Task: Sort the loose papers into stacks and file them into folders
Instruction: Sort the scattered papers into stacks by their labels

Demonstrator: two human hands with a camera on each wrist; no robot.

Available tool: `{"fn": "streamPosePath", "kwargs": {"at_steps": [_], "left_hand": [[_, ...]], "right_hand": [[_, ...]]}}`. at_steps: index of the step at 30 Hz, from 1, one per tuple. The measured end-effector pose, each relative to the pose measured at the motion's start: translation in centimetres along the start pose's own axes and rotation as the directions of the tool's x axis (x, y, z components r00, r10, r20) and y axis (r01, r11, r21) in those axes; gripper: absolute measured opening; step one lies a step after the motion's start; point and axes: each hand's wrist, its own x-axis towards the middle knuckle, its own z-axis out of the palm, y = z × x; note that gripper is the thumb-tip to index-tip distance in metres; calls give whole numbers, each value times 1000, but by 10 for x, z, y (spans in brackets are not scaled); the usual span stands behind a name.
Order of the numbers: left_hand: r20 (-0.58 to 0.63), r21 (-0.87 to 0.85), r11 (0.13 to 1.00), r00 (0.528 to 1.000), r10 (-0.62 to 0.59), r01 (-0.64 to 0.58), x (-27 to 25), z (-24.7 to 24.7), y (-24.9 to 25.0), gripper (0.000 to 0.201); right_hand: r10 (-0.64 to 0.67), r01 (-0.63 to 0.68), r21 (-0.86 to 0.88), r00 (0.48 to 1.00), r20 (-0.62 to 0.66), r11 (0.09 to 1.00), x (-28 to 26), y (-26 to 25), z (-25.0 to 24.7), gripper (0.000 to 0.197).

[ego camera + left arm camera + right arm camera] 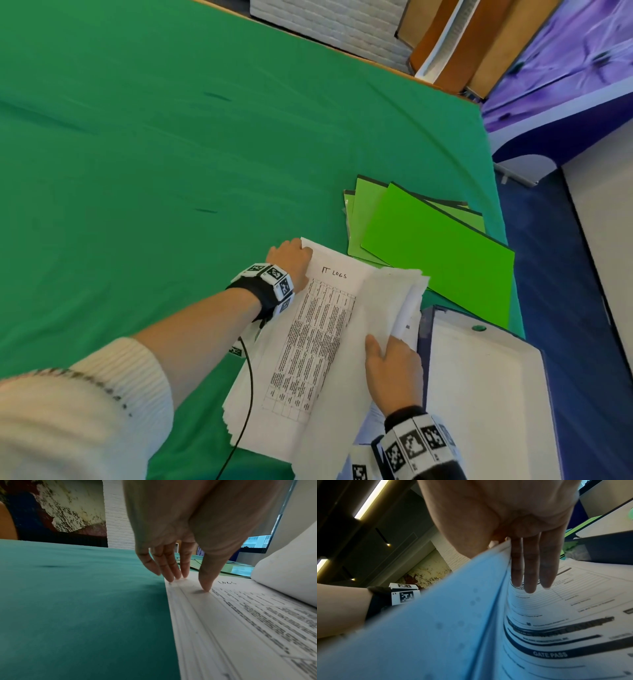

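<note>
Green cloth covers a wide tabletop [171, 154] that fills most of the head view, with a white brick wall and wooden panels beyond its far edge. At the left, a forearm in a cream ribbed sleeve [102, 394] reaches across the cloth, wearing a black wrist strap with black-and-white square markers. The left hand [291, 258] rests at the far left corner of a paper stack [308, 349] lying near the tabletop's front right area; in the left wrist view its fingers [173, 569] are straight and close together, tips pressing down on the stack's edge, with the thumb tip on the top visible sheet. That sheet shows a printed table and the handwritten heading "IT LOGS". To the right, the right hand [394, 370] grips a lifted bundle of sheets [387, 298] turned up from the stack, thumb on one side; in the right wrist view its fingers [530, 566] lie straight against the bundle's other side, over a form headed "GATE PASS". Beyond the stack, toward the tabletop's right edge, several bright green folders [435, 250] lie overlapping and fanned out. Just beside the right hand, an open dark blue folder [486, 387] with a white inner face lies at the front right corner, overhanging the blue floor.
</note>
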Motion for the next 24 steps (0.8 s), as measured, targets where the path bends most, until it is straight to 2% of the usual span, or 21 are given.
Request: {"fn": "streamPosePath", "kwargs": {"at_steps": [3,8,13,17,19,24], "left_hand": [[1,1,1000,1000,-27,27,3,-2,3,46],[61,55,998,998,-19,15,1,-3,6,65],[-31,-65,998,999,-12,10,0,-2,-1,69],[-4,-96,995,1000,-10,10,1,-10,-4,54],[-41,-112,994,999,12,-16,0,-12,-2,42],[-116,-391,919,993,11,-56,-6,-15,2,25]], "right_hand": [[-4,4,12,1000,1,1000,0,5,-3,27],[-9,9,10,1000,8,1000,2,10,-4,31],[-41,40,28,999,25,999,3,10,-2,31],[-8,7,25,999,38,1000,9,14,-1,36],[-4,4,12,999,38,1000,10,14,-2,36],[-1,1,17,1000,27,1000,9,8,-5,33]]}}
